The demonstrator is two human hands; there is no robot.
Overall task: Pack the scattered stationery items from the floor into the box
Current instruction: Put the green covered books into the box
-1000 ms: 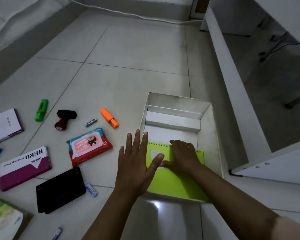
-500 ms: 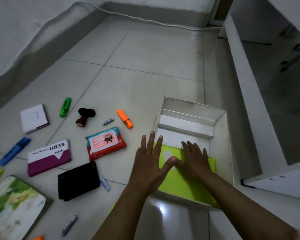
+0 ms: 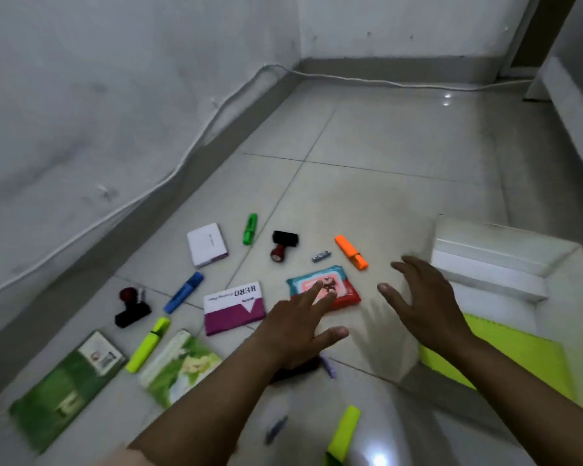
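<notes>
Both hands hover spread and empty over the floor: the left hand (image 3: 295, 322) above the wipes pack (image 3: 342, 290), the right hand (image 3: 424, 294) beside the box (image 3: 485, 260).

Pale tiled floor (image 3: 367, 203). Lying directly on it: white box (image 3: 492, 264) at right; wet-wipes pack (image 3: 340, 284); orange highlighter (image 3: 350, 252); green highlighter (image 3: 249, 229); blue highlighter (image 3: 184, 292); two yellow highlighters (image 3: 147, 344) (image 3: 344, 432); HERO stamp-pad box (image 3: 233, 307); small white box (image 3: 206, 244); two stamps (image 3: 283, 245) (image 3: 132, 307); two green booklets (image 3: 179, 366) (image 3: 68, 388); small battery (image 3: 321, 256).
</notes>
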